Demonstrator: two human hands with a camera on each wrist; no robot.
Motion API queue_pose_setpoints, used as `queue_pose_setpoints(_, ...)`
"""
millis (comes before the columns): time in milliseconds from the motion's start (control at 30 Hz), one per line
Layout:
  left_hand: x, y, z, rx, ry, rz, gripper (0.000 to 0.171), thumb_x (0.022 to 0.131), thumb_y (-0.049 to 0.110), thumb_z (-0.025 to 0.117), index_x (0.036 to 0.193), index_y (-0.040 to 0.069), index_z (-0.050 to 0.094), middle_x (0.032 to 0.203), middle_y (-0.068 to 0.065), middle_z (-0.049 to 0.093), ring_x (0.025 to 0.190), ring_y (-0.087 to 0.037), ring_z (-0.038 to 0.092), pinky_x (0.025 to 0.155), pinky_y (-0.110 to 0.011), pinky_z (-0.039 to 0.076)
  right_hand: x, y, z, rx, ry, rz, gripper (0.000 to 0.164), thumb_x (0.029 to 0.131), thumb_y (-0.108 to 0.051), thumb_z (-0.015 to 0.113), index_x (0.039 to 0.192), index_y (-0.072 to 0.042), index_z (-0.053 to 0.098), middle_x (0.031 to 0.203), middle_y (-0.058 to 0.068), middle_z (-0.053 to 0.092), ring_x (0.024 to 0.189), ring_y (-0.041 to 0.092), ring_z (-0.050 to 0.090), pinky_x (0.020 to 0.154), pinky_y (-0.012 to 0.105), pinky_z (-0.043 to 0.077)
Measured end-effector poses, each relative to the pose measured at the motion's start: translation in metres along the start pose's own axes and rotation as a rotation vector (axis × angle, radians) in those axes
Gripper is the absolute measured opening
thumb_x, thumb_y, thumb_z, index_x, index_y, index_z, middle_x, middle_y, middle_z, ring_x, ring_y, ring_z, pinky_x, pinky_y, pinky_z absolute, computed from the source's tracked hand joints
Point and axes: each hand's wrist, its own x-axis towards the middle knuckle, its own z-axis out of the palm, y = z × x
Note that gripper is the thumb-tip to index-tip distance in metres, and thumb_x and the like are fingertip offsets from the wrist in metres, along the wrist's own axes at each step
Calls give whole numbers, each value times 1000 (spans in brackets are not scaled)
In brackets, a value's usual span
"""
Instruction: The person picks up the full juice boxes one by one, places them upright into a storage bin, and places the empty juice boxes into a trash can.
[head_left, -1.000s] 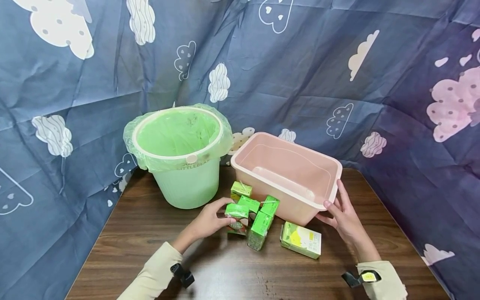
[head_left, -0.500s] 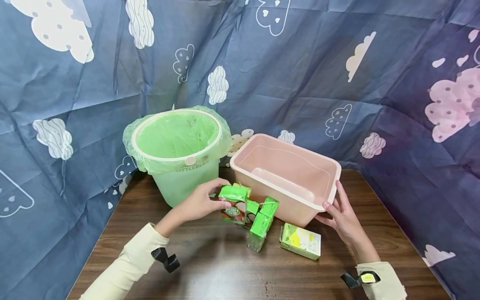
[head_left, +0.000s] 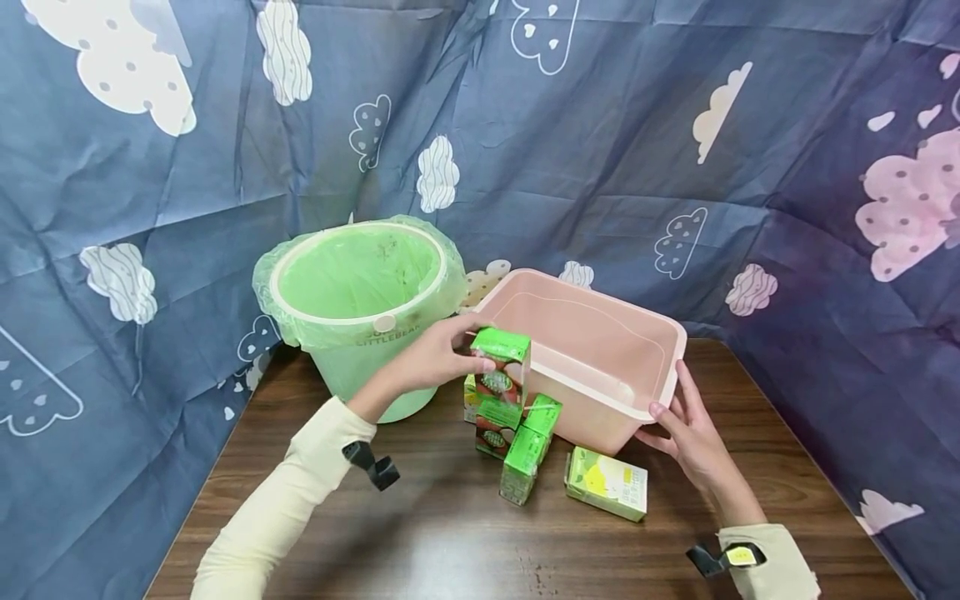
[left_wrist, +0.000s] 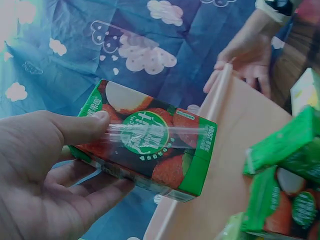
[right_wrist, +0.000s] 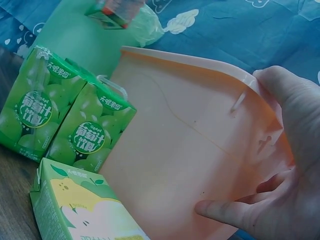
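My left hand point(head_left: 435, 362) grips a lychee juice box point(head_left: 502, 375) with green ends, raised off the table at the near rim of a pink basin point(head_left: 592, 421). In the left wrist view my thumb lies on its printed face, with fingers beneath. My right hand point(head_left: 690, 437) holds the basin's near right corner, thumb at the rim. A second lychee juice box point(head_left: 492, 437) stands under the raised one, beside two green grape juice boxes point(right_wrist: 35, 110). A yellow-green box point(head_left: 470, 400) is partly hidden behind. Right of them, a pear-printed juice box point(head_left: 611, 483) lies flat.
A pale green bin point(head_left: 337, 367) lined with a clear bag stands at the back left, close to the basin. Brown wooden table point(head_left: 450, 542) extends in front of the boxes. A blue cloud-print cloth point(head_left: 600, 125) hangs behind and at the sides.
My left hand has lifted the lychee juice box from among the others, first up and slightly left, then right to the basin's rim. The right hand stays at the basin's corner.
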Motion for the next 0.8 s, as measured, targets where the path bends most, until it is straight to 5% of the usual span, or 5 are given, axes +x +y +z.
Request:
queue_pose_setpoints(400, 74, -3, -2, -160, -1, -5, 41, 93, -5, 67, 133, -4, 56, 119, -19, 63, 105, -27, 66, 86, -37, 57, 0, -3, -4, 1, -8, -15, 85, 106, -5, 47, 162, -38, -8, 163, 26, -1, 111, 9, 64, 85, 42, 58)
queue_pose_setpoints(800, 112, -23, -15, -130, 87, -98, 38, 91, -1, 72, 128, 2, 60, 117, -14, 65, 104, -24, 63, 87, -36, 55, 1, 1, -2, 16, -10, -17, 85, 106, -5, 48, 162, -37, -8, 161, 26, 6, 111, 10, 65, 85, 42, 58)
